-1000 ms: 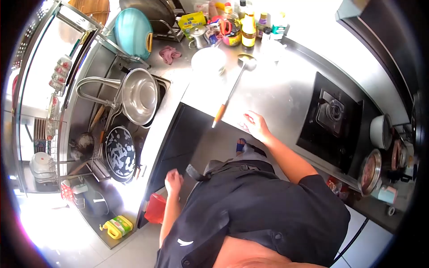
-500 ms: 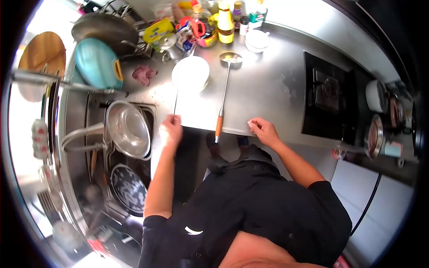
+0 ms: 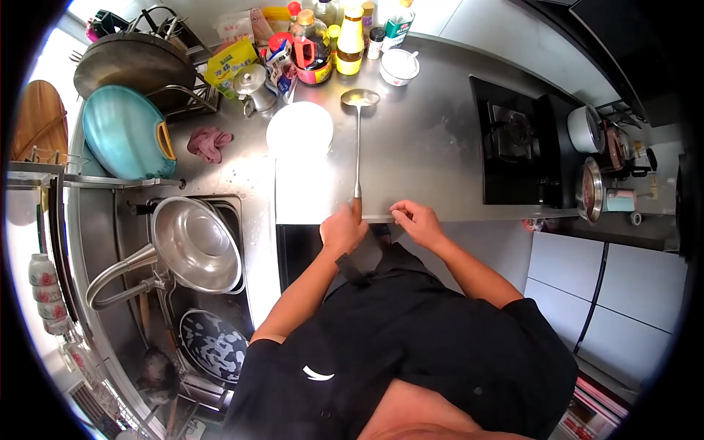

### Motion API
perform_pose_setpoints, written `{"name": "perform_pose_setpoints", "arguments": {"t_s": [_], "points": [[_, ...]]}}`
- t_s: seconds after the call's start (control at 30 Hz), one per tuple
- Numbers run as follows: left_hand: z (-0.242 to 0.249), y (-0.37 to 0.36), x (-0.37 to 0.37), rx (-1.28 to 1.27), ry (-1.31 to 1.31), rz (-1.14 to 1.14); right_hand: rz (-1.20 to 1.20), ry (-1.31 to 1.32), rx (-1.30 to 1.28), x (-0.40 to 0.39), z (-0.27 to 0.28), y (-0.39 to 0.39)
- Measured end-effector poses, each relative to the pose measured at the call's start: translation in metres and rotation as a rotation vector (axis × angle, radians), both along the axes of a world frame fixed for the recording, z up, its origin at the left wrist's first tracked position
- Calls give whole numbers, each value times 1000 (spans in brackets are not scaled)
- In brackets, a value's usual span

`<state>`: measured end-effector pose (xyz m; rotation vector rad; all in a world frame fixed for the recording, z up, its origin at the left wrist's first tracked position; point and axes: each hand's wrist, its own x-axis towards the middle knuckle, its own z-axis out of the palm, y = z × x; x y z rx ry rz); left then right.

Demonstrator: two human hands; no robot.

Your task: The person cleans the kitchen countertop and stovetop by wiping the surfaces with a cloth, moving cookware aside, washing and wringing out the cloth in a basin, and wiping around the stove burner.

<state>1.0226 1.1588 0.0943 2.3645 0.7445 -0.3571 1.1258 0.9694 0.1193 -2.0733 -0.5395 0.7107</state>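
Observation:
A long metal ladle (image 3: 358,147) with a wooden handle lies on the steel counter, its shallow bowl pointing away from me. My left hand (image 3: 342,230) is closed around the end of the handle at the counter's front edge, hiding that end. To the right, my right hand (image 3: 416,223) is held at the same edge with its fingers curled in, and nothing shows in them. Left of the ladle's bowl sits a round white dish (image 3: 299,130), washed out by glare. A small white bowl (image 3: 400,67) stands farther back.
Bottles (image 3: 350,44), seasoning packets (image 3: 230,64) and a metal pot (image 3: 253,84) crowd the back. A pink cloth (image 3: 210,144) lies near the rack. In the sink at left are a steel basin (image 3: 192,246) and a speckled pan (image 3: 213,345). A black stove (image 3: 513,143) occupies the right.
My left hand has moved right from the counter edge below the white dish onto the ladle's handle. My right hand stays near the edge. The head view has shifted slightly.

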Motion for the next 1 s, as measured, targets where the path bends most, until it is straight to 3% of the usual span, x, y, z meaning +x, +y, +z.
{"name": "perform_pose_setpoints", "arguments": {"t_s": [0.27,0.47,0.53,0.63,0.7,0.77,0.83,0.87,0.9,0.93,0.97,1.0], "points": [[10,-11,1,-80,-180,264,-5,9,32,16,-7,-7],[44,-4,-55,-108,-349,260,-9,7,103,30,-2,-2],[36,2,-89,-23,-467,282,16,-34,103,33,12,18],[41,7,-136,170,-539,413,152,-77,164,30,48,65],[51,5,-164,257,-523,529,486,-313,402,21,63,115],[46,0,-191,322,-485,626,629,-454,477,6,70,176],[40,-5,-214,318,-439,730,751,-524,410,-2,46,245],[36,-8,-224,288,-414,784,831,-556,212,-4,48,281],[32,-10,-232,240,-421,854,849,-718,196,-6,34,317],[32,-12,-240,218,-388,896,738,-570,117,-11,40,349],[34,-14,-244,221,-384,913,680,-760,336,-9,6,379],[35,-16,-249,225,-379,933,685,-759,339,-7,-7,406]]}}
